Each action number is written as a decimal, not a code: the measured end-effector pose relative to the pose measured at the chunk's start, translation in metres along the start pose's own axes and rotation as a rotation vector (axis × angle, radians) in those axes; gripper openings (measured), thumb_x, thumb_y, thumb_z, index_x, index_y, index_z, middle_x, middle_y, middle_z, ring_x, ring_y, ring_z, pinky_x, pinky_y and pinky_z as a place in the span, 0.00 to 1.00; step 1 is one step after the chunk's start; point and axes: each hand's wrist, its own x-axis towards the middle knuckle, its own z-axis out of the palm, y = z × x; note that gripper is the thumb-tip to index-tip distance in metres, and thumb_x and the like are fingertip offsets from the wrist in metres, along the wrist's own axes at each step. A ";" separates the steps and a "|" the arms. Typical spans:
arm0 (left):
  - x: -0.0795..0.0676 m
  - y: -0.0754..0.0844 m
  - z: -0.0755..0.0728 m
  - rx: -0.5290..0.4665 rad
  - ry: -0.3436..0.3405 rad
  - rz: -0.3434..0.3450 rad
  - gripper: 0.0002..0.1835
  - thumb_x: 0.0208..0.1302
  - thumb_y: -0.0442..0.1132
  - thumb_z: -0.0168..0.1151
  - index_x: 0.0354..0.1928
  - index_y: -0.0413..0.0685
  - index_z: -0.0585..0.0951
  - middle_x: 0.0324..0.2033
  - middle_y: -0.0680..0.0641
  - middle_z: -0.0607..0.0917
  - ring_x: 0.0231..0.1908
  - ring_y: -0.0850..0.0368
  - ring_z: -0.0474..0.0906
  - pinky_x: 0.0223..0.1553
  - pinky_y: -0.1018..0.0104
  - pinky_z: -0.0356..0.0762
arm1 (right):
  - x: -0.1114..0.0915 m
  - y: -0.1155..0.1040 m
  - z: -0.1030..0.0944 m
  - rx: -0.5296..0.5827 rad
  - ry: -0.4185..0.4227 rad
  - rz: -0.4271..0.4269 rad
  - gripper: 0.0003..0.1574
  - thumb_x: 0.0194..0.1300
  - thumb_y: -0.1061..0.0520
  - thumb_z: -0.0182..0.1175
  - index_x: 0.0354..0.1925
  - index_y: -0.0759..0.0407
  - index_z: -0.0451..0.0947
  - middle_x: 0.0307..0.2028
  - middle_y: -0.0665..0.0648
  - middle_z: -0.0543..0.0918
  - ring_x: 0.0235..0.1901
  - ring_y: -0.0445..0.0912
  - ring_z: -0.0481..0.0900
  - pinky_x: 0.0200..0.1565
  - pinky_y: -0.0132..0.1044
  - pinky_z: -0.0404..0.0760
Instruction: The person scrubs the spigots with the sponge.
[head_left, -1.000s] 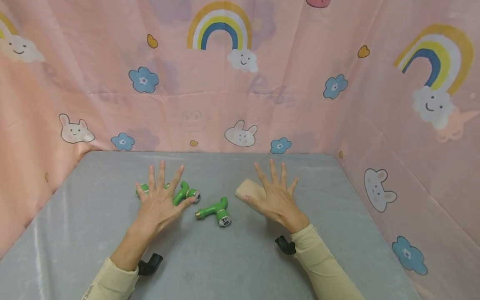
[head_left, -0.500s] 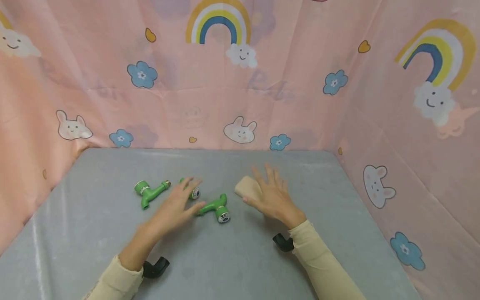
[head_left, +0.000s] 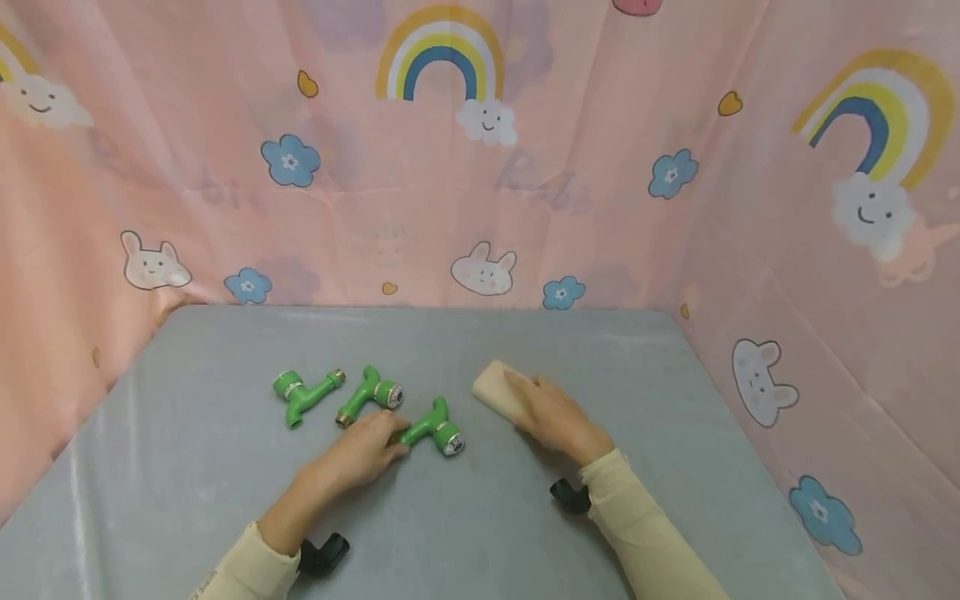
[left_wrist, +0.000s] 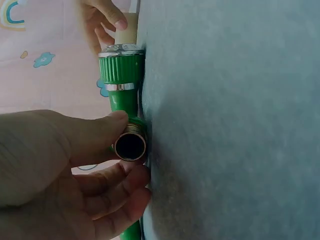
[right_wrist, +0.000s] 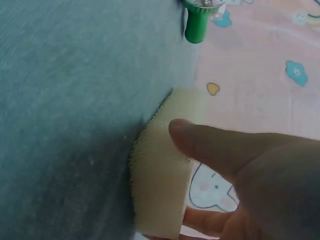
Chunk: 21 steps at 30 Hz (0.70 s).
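Three green faucets with chrome-capped knobs lie on the grey table. My left hand [head_left: 358, 454] pinches the nearest faucet [head_left: 427, 423] by its brass threaded inlet end. In the left wrist view the thumb lies against that faucet's body [left_wrist: 124, 102], with curled fingers on the opposite side. A second faucet [head_left: 369, 393] lies just beyond the left hand, and a third faucet [head_left: 303, 398] is farther left. My right hand [head_left: 561, 423] grips a cream sponge [head_left: 495, 387], thumb on one side and fingers on the other. The sponge still touches the table in the right wrist view.
The grey cloth-covered table [head_left: 480, 533] runs back to a pink curtain [head_left: 337, 208] printed with rainbows, rabbits and flowers. The curtain also hangs along the left and right sides. A black curved piece [head_left: 324, 554] shows under the left wrist, and another black piece [head_left: 570, 496] under the right.
From spread above the table, my left hand has come down and right to take the nearest faucet's inlet end. My right hand's fingers have closed round the sponge.
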 end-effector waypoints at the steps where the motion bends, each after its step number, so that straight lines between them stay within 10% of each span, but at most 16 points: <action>1: 0.000 0.000 0.000 -0.006 0.003 -0.005 0.14 0.64 0.33 0.68 0.51 0.37 0.85 0.41 0.45 0.86 0.41 0.56 0.79 0.46 0.54 0.81 | 0.000 0.000 0.000 0.009 0.011 -0.006 0.42 0.71 0.53 0.63 0.77 0.54 0.59 0.57 0.69 0.77 0.47 0.56 0.77 0.49 0.54 0.79; 11: 0.005 0.005 -0.002 -0.199 0.099 -0.081 0.17 0.63 0.30 0.65 0.54 0.35 0.84 0.37 0.43 0.87 0.28 0.61 0.76 0.28 0.69 0.77 | -0.006 -0.032 -0.009 0.107 0.121 -0.181 0.42 0.71 0.48 0.63 0.78 0.45 0.59 0.63 0.68 0.74 0.56 0.57 0.76 0.54 0.54 0.79; 21: 0.003 0.016 -0.015 -0.528 0.248 -0.055 0.20 0.67 0.32 0.64 0.60 0.35 0.80 0.55 0.35 0.85 0.53 0.42 0.86 0.52 0.57 0.86 | -0.010 -0.061 -0.002 0.121 0.263 -0.241 0.40 0.63 0.54 0.69 0.72 0.47 0.70 0.63 0.71 0.71 0.59 0.64 0.71 0.52 0.56 0.80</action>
